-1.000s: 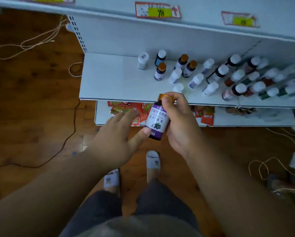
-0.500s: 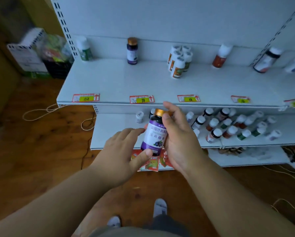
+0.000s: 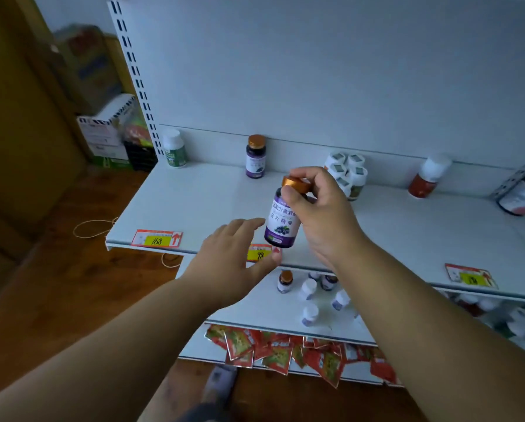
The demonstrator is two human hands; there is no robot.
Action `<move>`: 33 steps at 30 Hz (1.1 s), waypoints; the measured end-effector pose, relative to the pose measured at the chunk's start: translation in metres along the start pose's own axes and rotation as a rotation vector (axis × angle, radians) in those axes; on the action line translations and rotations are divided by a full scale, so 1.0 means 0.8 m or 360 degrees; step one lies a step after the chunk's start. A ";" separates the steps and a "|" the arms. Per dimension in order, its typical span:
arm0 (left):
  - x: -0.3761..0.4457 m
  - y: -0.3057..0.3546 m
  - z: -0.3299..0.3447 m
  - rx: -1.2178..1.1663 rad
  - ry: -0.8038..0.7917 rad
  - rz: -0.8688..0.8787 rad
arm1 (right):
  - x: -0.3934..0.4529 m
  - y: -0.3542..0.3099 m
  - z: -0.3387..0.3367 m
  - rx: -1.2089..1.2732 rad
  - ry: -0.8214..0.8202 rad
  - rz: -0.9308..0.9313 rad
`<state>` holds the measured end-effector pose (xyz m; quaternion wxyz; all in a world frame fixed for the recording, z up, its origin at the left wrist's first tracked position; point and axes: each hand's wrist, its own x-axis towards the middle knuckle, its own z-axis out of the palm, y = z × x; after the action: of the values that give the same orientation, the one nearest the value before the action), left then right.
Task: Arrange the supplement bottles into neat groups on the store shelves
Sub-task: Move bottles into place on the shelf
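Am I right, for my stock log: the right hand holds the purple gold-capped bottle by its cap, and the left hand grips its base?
Not quite. The head view shows the left hand open, clear of the purple gold-capped bottle; the right hand alone holds it by the cap.

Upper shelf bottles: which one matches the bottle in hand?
The purple bottle with a copper cap by the back wall; like the held bottle in the right hand, unlike its white-capped neighbours.

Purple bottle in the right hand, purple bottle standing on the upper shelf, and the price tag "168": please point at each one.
held purple bottle [image 3: 281, 222], head view, label.
standing purple bottle [image 3: 255, 161], head view, label.
price tag 168 [image 3: 157, 239], head view, yellow part.
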<state>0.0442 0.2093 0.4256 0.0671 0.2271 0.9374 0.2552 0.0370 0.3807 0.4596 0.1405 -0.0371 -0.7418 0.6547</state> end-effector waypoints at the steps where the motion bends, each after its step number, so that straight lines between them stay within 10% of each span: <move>1: 0.018 -0.011 -0.003 0.0037 0.0001 -0.0014 | 0.018 0.003 0.005 -0.0070 -0.0001 -0.0002; 16: 0.243 -0.093 -0.048 0.0692 0.0024 0.0476 | 0.217 0.046 0.042 -0.1483 0.0048 -0.0113; 33: 0.252 -0.098 -0.047 0.0638 0.0039 0.0412 | 0.220 0.060 0.053 -0.1649 0.0069 -0.0084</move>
<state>-0.1747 0.2247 0.4162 -0.0241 0.3510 0.9332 0.0733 -0.1487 0.3889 0.4359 0.1355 -0.0967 -0.9662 0.1969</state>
